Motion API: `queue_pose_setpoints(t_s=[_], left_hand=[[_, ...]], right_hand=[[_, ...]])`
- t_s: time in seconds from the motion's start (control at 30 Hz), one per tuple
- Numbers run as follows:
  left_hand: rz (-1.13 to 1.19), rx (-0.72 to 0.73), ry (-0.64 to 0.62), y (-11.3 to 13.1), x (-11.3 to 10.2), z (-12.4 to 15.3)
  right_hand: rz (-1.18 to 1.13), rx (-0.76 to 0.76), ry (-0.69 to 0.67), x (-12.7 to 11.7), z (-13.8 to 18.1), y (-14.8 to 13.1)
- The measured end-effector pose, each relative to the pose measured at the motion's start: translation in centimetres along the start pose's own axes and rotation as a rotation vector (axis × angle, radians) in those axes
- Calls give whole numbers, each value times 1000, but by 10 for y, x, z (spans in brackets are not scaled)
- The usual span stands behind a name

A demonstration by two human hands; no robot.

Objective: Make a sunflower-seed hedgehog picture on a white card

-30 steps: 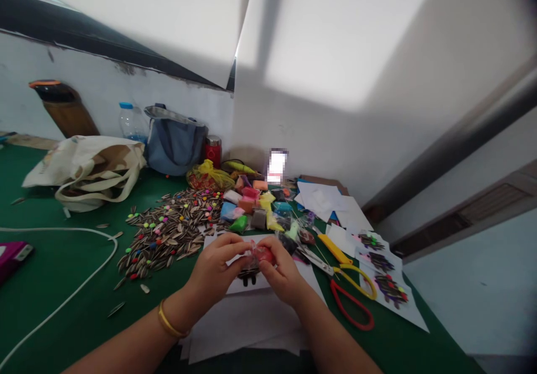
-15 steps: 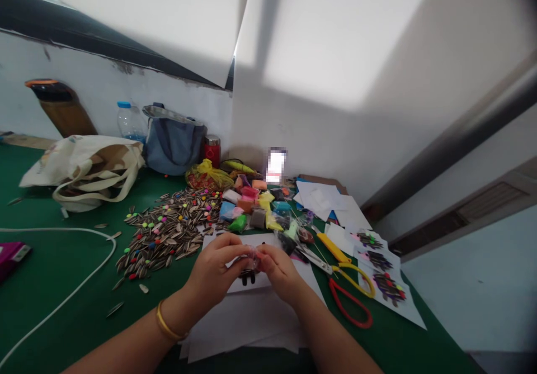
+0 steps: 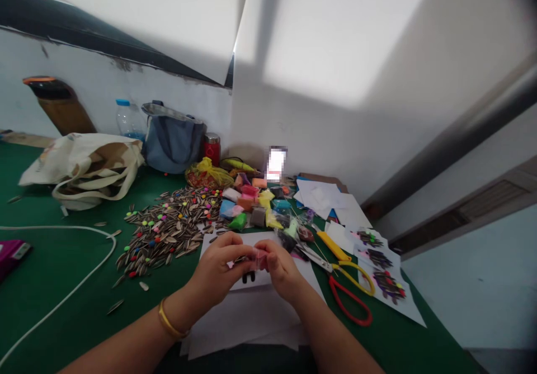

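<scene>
Your left hand (image 3: 220,265) and right hand (image 3: 280,269) were both clamped on the pink packet (image 3: 260,260), held over the white paper (image 3: 251,318). From it, striped seeds (image 3: 170,231) lay toward ten o'clock, scissors (image 3: 326,267) toward three.

A green table (image 3: 84,318) carries striped seeds (image 3: 168,240), a cream bag (image 3: 46,164), white papers (image 3: 251,321), scissors (image 3: 328,266) and a white cable (image 3: 50,227).
</scene>
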State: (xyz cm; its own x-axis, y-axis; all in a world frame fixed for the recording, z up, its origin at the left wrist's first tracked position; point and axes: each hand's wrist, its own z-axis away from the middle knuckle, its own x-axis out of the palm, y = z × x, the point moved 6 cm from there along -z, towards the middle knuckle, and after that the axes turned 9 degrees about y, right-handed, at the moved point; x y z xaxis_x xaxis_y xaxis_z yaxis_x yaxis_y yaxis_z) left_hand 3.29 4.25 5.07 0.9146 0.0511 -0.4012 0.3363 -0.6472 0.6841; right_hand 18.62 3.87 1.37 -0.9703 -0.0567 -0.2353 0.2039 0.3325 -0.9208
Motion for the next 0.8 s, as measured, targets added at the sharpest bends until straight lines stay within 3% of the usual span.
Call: queue_pose_setpoints(t_s=[0.2, 0.43, 0.6, 0.8], left_hand=[[14, -166, 55, -20, -2, -3], [85, -240, 23, -25, 1, -4], [74, -216, -4, -26, 2, -5], [-28, -71, 31, -11, -2, -3]], right_hand=[[-164, 94, 0, 5, 2, 6], [-215, 152, 70, 2, 0, 7], [-289, 212, 98, 1, 0, 18], [-547, 317, 123, 7, 1, 28]])
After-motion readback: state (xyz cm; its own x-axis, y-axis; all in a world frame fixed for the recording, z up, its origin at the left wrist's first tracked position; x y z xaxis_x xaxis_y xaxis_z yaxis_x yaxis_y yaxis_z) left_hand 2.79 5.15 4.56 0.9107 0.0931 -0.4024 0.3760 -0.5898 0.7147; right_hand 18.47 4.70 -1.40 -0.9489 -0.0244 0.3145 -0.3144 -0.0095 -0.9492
